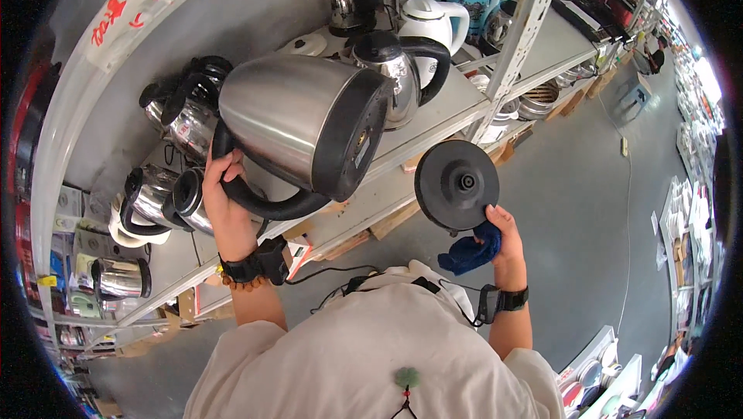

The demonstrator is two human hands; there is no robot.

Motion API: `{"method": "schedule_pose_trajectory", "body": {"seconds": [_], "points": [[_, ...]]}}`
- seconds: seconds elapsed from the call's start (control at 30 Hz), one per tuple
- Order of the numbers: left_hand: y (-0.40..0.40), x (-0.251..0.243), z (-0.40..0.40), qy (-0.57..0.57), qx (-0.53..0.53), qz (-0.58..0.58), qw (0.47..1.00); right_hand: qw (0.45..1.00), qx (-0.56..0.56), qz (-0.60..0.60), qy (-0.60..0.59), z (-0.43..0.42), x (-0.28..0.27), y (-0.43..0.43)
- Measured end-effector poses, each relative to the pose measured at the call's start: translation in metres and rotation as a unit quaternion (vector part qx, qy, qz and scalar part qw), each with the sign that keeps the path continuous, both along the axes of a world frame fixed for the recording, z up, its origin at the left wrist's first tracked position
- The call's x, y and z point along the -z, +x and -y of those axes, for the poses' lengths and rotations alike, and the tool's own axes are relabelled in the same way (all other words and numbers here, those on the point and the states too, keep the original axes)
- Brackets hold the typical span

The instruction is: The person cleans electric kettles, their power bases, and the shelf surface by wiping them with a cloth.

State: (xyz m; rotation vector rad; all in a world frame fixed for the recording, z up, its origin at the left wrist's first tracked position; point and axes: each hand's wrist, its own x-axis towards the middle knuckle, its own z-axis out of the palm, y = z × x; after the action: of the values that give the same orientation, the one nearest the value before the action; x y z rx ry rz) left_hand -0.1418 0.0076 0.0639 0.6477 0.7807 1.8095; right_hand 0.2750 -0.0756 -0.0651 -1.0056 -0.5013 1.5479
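Note:
My left hand (227, 198) grips the black handle of a large brushed-steel electric kettle (284, 111), tilted on its side so that its black underside faces right. In my right hand (504, 233) are a round black kettle power base (444, 181), held at its lower edge, and a dark blue cloth (473, 250) bunched below it. The base's raised central connector faces up towards me. Behind the large kettle, a shiny steel kettle with a black handle (395, 85) stands on the shelf.
Several steel kettles (194, 126) and a white kettle (426, 24) stand on the metal shelf (429, 123). A perforated upright (516, 42) rises beyond the power base. Cardboard boxes (395, 220) lie beneath the shelving. A blue stool (635, 94) and a person (656, 56) are farther along the aisle.

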Motion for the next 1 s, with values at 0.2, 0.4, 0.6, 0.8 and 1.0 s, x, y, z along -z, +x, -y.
{"method": "schedule_pose_trajectory", "body": {"seconds": [0.2, 0.4, 0.6, 0.8, 1.0], "points": [[0.001, -0.002, 0.006, 0.026, 0.025, 0.033, 0.999, 1.000, 0.006, -0.016, -0.002, 0.001, -0.008, 0.001], [0.029, -0.004, 0.026, 0.029, -0.124, -0.070, 0.989, 1.000, 0.009, 0.009, 0.023, 0.002, -0.021, -0.004], [0.058, -0.001, 0.045, 0.039, -0.234, -0.158, 0.959, 0.999, 0.030, 0.035, 0.012, -0.002, -0.024, -0.007], [0.068, 0.001, 0.066, 0.034, -0.290, -0.195, 0.936, 0.994, 0.054, 0.091, -0.006, -0.008, -0.016, -0.040], [0.068, -0.001, 0.100, 0.024, -0.345, -0.261, 0.901, 0.999, -0.020, 0.040, -0.030, -0.035, -0.018, -0.086]]}}
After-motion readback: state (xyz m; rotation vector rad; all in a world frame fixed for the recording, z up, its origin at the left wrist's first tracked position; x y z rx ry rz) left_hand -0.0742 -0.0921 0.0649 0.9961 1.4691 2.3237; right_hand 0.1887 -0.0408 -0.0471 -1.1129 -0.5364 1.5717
